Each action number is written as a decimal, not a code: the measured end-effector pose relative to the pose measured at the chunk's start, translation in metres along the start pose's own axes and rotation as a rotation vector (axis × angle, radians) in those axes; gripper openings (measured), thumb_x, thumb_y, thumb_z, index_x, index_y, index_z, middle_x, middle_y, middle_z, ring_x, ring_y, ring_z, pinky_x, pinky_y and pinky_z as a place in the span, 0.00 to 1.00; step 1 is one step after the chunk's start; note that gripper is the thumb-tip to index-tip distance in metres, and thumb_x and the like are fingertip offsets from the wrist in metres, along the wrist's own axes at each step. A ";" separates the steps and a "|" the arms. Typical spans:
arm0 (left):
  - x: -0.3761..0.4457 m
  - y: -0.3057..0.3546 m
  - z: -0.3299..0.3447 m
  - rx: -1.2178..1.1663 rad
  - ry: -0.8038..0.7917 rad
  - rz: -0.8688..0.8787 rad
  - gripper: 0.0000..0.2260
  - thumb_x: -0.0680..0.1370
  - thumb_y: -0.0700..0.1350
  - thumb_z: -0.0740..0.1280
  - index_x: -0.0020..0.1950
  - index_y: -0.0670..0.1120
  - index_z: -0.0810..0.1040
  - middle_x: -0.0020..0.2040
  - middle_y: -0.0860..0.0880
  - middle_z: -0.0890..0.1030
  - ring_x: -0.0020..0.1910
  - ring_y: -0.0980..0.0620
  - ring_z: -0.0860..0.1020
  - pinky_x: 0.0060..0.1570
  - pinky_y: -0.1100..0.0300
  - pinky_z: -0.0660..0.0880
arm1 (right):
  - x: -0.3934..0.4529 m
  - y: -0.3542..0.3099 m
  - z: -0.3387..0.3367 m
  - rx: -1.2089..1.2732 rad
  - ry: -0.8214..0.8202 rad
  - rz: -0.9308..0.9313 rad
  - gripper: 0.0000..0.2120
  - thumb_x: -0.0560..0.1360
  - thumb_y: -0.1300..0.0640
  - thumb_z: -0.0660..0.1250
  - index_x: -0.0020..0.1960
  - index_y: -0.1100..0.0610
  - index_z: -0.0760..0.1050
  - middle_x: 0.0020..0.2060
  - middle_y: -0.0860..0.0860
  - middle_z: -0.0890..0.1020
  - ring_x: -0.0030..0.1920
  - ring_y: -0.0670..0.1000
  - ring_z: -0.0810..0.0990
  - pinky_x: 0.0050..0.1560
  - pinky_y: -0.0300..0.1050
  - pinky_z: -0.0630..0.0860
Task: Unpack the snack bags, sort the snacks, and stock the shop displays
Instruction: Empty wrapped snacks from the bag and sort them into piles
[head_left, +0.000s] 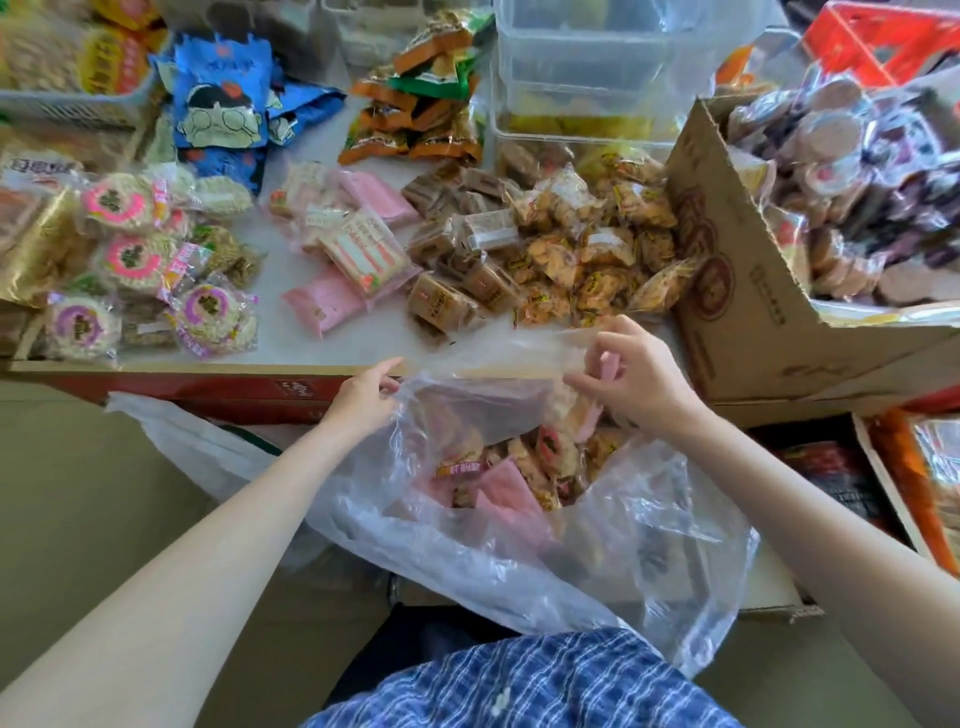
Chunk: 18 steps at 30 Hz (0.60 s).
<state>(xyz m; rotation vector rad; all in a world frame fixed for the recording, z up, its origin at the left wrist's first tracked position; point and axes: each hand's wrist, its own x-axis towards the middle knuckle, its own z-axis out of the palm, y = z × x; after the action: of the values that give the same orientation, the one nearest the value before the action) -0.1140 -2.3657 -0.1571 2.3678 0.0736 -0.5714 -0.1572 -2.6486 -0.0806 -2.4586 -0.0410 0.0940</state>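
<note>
Several heaps of wrapped snacks cover the pale desk (291, 171) in the head view: round puffed-rice cakes with pink and purple labels (130, 260) at the left, blue cartoon-printed packets (223, 109) behind them, orange and green packets (415, 98) in the middle at the back, pink flat packets (332, 249) nearer, and brown and orange wrapped squares (545, 244) spread toward the right. Stacked clear plastic tubs (587, 67) stand at the rear. An open brown cardboard box (737, 260) at the right holds round wrapped biscuits (841, 156). Below the desk edge runs a dark red panel (234, 392), with olive floor (78, 493) beneath.

A large clear plastic bag (519, 535) hangs in front of the desk, just before the person's blue checked shirt (519, 680), with mixed pink and orange snacks (519, 467) lying in its bottom. The left hand (363, 395) pinches the bag's rim at its left side, fingers (387, 371) curled on the film. The right hand (634, 374) grips the rim at the right, holding the mouth spread wide between the two hands; the snacks sit below both.
</note>
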 end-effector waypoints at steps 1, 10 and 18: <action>-0.002 -0.001 -0.003 -0.027 -0.003 -0.006 0.23 0.78 0.39 0.63 0.73 0.47 0.65 0.60 0.45 0.78 0.51 0.50 0.75 0.51 0.66 0.66 | 0.008 -0.011 0.003 0.001 0.014 -0.024 0.13 0.68 0.58 0.75 0.34 0.56 0.70 0.41 0.49 0.71 0.39 0.48 0.71 0.39 0.36 0.66; -0.023 -0.044 -0.020 -0.040 -0.084 -0.025 0.23 0.79 0.38 0.58 0.74 0.48 0.61 0.65 0.48 0.73 0.52 0.55 0.73 0.49 0.66 0.66 | 0.115 -0.109 0.059 0.667 0.057 0.327 0.09 0.71 0.65 0.70 0.40 0.53 0.72 0.42 0.54 0.77 0.41 0.56 0.81 0.46 0.57 0.81; -0.013 -0.068 -0.038 -0.050 -0.060 -0.095 0.23 0.79 0.38 0.58 0.74 0.49 0.61 0.64 0.50 0.74 0.48 0.56 0.74 0.46 0.65 0.69 | 0.225 -0.164 0.113 0.752 0.160 0.351 0.10 0.70 0.66 0.66 0.43 0.51 0.74 0.51 0.55 0.79 0.49 0.53 0.79 0.53 0.49 0.79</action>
<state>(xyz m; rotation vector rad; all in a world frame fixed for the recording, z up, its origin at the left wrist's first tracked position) -0.1248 -2.2889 -0.1685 2.3063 0.1718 -0.6779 0.0572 -2.4382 -0.0782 -1.6911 0.4217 0.0507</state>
